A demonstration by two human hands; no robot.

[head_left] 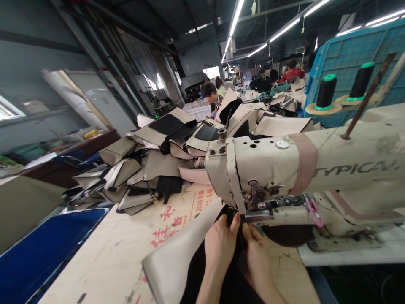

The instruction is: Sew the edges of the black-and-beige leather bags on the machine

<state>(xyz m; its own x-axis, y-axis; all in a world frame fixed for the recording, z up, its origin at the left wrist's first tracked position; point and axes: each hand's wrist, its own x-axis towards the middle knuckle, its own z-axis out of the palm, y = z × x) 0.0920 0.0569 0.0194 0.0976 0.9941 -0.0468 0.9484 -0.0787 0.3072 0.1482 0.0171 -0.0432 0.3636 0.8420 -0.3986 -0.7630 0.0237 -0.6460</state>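
A cream sewing machine [268,164] stands at the right, its head and needle area above my hands. Below the needle, my left hand [220,240] has its fingers closed on the black fabric [202,270] of a workpiece. My right hand [257,249] pinches the same black fabric just to the right, close to the machine's arm. A pale leather-like panel [177,261] of this piece spreads to the left over the wooden table [120,253]. The needle tip and the fabric edge under it are hard to make out.
Beige and black bag pieces [164,164] are heaped behind and left of the machine. Two black thread spools [327,92] stand at the right before a blue crate [344,55]. A blue-lined container [53,249] lies left of the table. People sit farther back.
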